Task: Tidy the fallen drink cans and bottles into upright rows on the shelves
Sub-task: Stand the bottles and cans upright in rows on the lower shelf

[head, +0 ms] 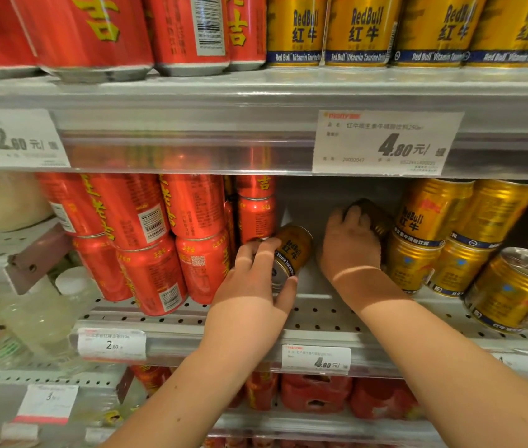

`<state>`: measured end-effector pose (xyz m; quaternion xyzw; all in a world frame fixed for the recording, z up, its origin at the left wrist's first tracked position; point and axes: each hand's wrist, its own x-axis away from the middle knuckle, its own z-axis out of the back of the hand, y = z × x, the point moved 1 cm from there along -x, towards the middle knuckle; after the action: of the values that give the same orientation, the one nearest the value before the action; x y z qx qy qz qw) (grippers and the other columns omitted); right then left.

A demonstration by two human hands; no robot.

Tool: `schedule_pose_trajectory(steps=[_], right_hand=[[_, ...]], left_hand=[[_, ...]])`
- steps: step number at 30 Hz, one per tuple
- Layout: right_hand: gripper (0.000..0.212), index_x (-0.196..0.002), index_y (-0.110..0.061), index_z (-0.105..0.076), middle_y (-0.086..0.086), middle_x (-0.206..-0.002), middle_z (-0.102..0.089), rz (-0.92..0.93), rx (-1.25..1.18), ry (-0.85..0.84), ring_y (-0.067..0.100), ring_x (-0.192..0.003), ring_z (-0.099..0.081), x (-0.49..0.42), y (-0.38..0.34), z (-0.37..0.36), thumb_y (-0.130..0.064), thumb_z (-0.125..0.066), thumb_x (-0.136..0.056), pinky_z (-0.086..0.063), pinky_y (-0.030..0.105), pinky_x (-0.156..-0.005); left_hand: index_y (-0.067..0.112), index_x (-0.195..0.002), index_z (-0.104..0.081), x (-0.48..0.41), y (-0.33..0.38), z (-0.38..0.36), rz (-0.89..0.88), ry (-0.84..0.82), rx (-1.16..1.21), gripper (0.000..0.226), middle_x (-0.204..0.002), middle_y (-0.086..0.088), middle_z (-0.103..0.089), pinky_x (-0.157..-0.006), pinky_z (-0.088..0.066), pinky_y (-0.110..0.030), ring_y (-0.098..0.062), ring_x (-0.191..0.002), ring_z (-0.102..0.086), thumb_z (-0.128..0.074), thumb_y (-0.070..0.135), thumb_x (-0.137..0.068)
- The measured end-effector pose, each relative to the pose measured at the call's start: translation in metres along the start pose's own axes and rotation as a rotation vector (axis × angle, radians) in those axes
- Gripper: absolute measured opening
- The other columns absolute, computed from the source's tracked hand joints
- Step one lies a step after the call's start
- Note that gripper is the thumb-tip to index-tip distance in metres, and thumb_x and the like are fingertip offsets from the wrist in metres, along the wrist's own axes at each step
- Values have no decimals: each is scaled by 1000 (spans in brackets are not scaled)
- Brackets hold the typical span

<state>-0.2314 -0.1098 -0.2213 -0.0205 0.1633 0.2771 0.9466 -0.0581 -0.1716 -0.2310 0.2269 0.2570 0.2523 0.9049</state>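
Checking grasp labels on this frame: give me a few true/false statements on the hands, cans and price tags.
1. The left hand grips a tilted gold can. True.
2. The right hand lies flat on bare shelf. False: its fingers curl over a second gold can further back.
3. The red cans are stacked two high, left of both hands. True.
4. The large price tag above the right hand reads 2.60. False: it reads 4.80.

Your left hand (253, 270) is gripping a tilted gold can (291, 253) on the middle shelf (321, 313) beside the red cans (165, 240); your right hand (351, 244) is closing over another gold can (374, 216) against the stacked gold cans (444, 240).
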Motion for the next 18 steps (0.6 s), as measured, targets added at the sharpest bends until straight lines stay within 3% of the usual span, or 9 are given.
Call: schedule_pose_trajectory(steps=[3, 5, 7, 9, 11, 15, 18], right_hand=[[52, -136, -5, -42, 23, -131, -45, 73, 40, 124, 39, -120, -46, -14, 7, 13, -29, -59, -92, -41, 46, -99], [70, -149, -4, -27, 29, -144, -36, 12, 130, 9, 45, -132, -38, -29, 13, 19, -29, -59, -92, -32, 52, -110], [73, -154, -1, -16, 31, -150, -34, -63, 253, -190, 46, -137, -37, -39, 17, 20, -26, -54, -96, -34, 53, -111], [67, -153, 2, -19, 31, -146, -41, -88, 350, -271, 45, -132, -45, -41, 18, 17, -23, -49, -98, -40, 50, -105], [60, -151, 0, -23, 31, -144, -43, -84, 364, -248, 44, -130, -46, -39, 18, 16, -18, -47, -99, -39, 50, -105], [46, -141, -5, -41, 26, -138, -48, -48, 138, -156, 42, -128, -46, -35, 15, 19, -17, -54, -99, -40, 49, -103], [58, -139, -12, -43, 20, -136, -50, 80, -78, -102, 38, -127, -48, -16, 6, 21, -28, -69, -90, -45, 46, -100]], left_hand=[[40, -148, -31, 0, -1, -1, -8, 1, -13, 57, -153, 7, -34, -86, -51, -34, -22, -115, -57, -56, 47, -97], [40, -148, -31, 0, -1, -3, -16, 17, -17, 58, -153, 7, -34, -85, -51, -33, -21, -115, -57, -56, 47, -97], [40, -147, -31, 1, -2, -3, -25, 25, -12, 57, -153, 8, -34, -86, -52, -34, -21, -115, -57, -56, 47, -96], [41, -146, -30, 0, -1, -3, -26, 22, -3, 56, -153, 8, -34, -86, -51, -34, -21, -115, -57, -56, 48, -96], [42, -145, -29, -2, 0, -4, -10, 11, 1, 58, -151, 7, -35, -83, -50, -33, -22, -114, -57, -57, 49, -95], [38, -145, -27, -10, 4, -7, 56, -29, -26, 62, -139, 1, -48, -81, -50, -36, -27, -108, -61, -60, 51, -93], [31, -151, -25, -9, 4, -6, 79, -35, -27, 68, -143, -2, -47, -87, -48, -36, -28, -113, -60, -59, 50, -95]])
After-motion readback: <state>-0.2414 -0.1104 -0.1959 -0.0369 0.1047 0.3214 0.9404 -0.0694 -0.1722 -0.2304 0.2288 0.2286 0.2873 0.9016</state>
